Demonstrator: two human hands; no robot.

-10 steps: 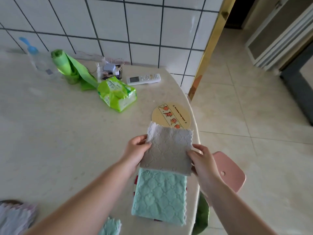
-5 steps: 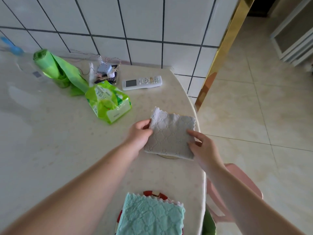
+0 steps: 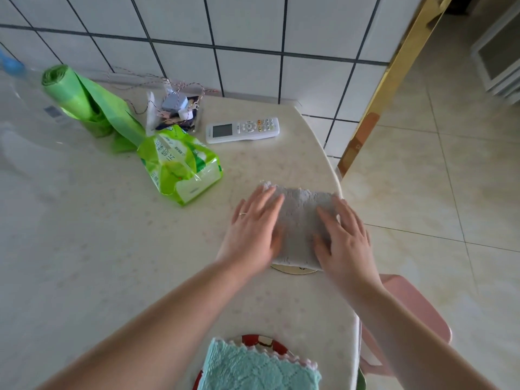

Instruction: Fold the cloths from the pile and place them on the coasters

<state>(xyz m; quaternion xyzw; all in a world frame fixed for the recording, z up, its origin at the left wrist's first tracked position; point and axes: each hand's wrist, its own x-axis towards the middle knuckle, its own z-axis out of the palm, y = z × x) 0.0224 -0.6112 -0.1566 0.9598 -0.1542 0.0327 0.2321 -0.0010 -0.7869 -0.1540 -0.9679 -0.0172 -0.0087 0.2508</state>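
Cloths are what we are working with: nearest to us, at the bottom edge, a folded teal cloth (image 3: 257,370) is lying on a red-rimmed coaster (image 3: 260,341) on the pale surface (image 3: 84,249). Beyond it, we are pressing both hands flat on a folded grey cloth (image 3: 299,218), which is sitting near the surface's right edge on a second coaster (image 3: 292,269) whose pale rim is just peeking out at the near side. Our left hand (image 3: 254,229) is lying with fingers straight and spread on the cloth's left part, a ring on one finger; our right hand (image 3: 343,240) is lying the same way on its right part. To the right, a pink stool (image 3: 416,311) is standing on the tiled floor. Farther back, we are seeing a green tissue pack (image 3: 180,164), a white remote (image 3: 242,130), a roll of green bags (image 3: 81,99), and the tiled wall (image 3: 253,29).
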